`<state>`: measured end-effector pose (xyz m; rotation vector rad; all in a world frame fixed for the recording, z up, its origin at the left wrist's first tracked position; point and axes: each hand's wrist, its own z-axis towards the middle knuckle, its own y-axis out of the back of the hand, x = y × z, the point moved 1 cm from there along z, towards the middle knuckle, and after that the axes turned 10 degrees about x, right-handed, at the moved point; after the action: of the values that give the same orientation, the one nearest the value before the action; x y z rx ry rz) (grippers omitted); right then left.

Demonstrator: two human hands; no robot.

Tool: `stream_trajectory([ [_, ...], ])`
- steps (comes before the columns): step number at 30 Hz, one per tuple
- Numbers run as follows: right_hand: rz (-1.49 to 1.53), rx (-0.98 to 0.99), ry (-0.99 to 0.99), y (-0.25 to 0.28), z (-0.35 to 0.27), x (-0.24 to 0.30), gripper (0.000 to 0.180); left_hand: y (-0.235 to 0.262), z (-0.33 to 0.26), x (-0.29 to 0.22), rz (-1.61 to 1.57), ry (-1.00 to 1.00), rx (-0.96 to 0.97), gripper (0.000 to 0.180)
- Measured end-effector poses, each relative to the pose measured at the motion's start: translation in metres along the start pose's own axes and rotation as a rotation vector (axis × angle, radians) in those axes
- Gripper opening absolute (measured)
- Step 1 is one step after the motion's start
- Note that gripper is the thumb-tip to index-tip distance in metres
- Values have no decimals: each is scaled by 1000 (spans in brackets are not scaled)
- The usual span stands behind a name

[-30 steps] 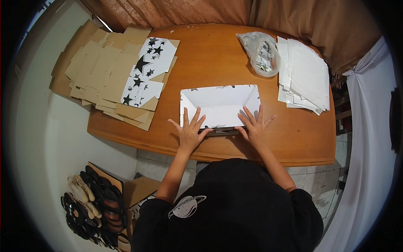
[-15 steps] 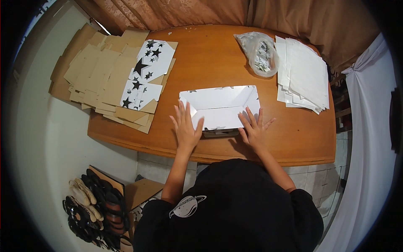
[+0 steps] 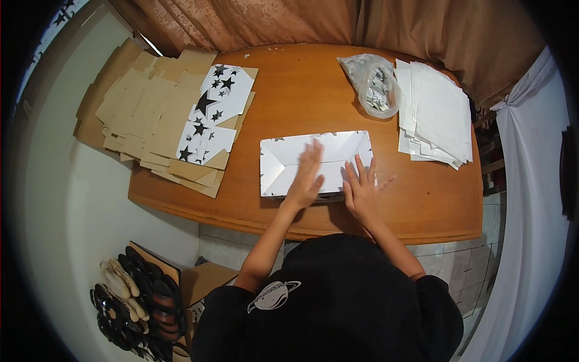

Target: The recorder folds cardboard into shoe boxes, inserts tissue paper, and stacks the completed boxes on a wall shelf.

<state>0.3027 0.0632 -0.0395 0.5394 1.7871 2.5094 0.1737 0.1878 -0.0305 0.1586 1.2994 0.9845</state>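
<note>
A white cardboard box [image 3: 274,181] with dark star prints along its rim stands open-topped near the table's front edge, its white inside facing up. My left hand [image 3: 307,178] is over the box's near side, fingers stretched out and slightly blurred at the tips; I cannot tell whether it touches the cardboard. At the box's near right corner, my right hand [image 3: 363,190] lies with fingers spread, against the near wall and rim. Neither hand grasps anything. The box's outer near side is mostly hidden from above.
Flat brown cardboard blanks [image 3: 139,108] are piled at the left, with a white star-printed blank [image 3: 223,90] on top. A clear plastic bag [image 3: 380,90] of small silvery pieces sits at the back right, beside a stack of white sheets [image 3: 437,114]. Sandals [image 3: 139,295] stand lower left.
My left hand has moved right, from the box's left corner to over its near middle. My right hand stays at the right corner. The view has shifted slightly.
</note>
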Motion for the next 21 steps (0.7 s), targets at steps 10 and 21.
stream_trajectory([
  [10,99,481,513,-24,63,14,53,1,-6,2,164,10,-521,71],
  [21,-148,152,-6,17,66,-75,55,28,14,-2,516,449,40,90],
])
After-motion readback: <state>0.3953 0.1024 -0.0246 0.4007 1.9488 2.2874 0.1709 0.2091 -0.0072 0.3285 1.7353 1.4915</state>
